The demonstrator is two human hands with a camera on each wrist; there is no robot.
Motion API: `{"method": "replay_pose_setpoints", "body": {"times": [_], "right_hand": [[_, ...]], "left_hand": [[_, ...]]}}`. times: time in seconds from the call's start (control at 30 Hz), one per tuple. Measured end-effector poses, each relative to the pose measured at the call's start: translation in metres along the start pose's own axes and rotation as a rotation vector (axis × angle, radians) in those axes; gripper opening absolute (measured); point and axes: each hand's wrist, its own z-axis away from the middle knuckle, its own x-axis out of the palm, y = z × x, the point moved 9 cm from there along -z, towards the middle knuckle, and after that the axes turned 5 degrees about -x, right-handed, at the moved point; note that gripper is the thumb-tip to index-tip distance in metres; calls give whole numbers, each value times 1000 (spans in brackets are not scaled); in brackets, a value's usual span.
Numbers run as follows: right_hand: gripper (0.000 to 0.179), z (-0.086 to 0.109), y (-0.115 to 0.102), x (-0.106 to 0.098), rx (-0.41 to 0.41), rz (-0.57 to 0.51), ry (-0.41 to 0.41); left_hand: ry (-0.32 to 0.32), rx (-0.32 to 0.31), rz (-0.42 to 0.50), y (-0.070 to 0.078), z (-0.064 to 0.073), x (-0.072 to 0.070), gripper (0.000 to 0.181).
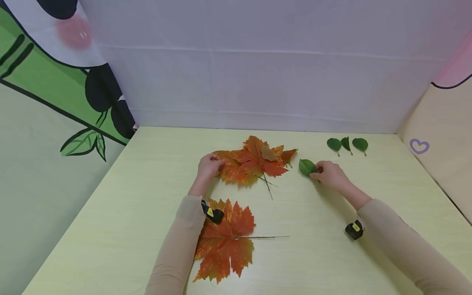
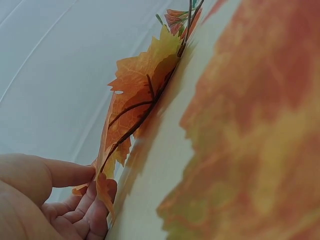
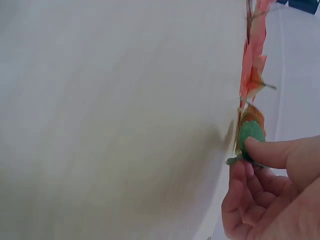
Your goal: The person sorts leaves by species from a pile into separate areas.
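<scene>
My left hand point(image 1: 211, 166) pinches the left edge of an orange maple leaf point(image 1: 236, 170) in the pile at the middle back; in the left wrist view its thumb and fingers point(image 2: 70, 175) grip the leaf's tip, and the leaf's dark stem shows underneath. A small green leaf point(image 1: 307, 167) is pinched between thumb and fingers of my right hand point(image 1: 330, 174), just right of the pile. The right wrist view shows the thumb lying over the green leaf point(image 3: 251, 137). A brownish-green small leaf point(image 1: 268, 153) lies on top of the pile.
Another large orange maple leaf point(image 1: 228, 241) lies nearer the front, partly under the left forearm, its stem pointing right. Three small green leaves, one of them a round leaf point(image 1: 359, 144), sit in a row at the back right. A pale wall sheet point(image 1: 265, 90) rises behind the table.
</scene>
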Motion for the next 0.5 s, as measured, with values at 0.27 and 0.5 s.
{"method": "replay_pose_setpoints", "body": {"times": [0.27,0.5], "right_hand": [[30,-20,17,-9,46,16,26],[34,-35,32,-18,119,43,18]], "left_hand": [[-8,-17,10,-5,-2,1,28],[-8,-16,15,-1,0,0,27]]}}
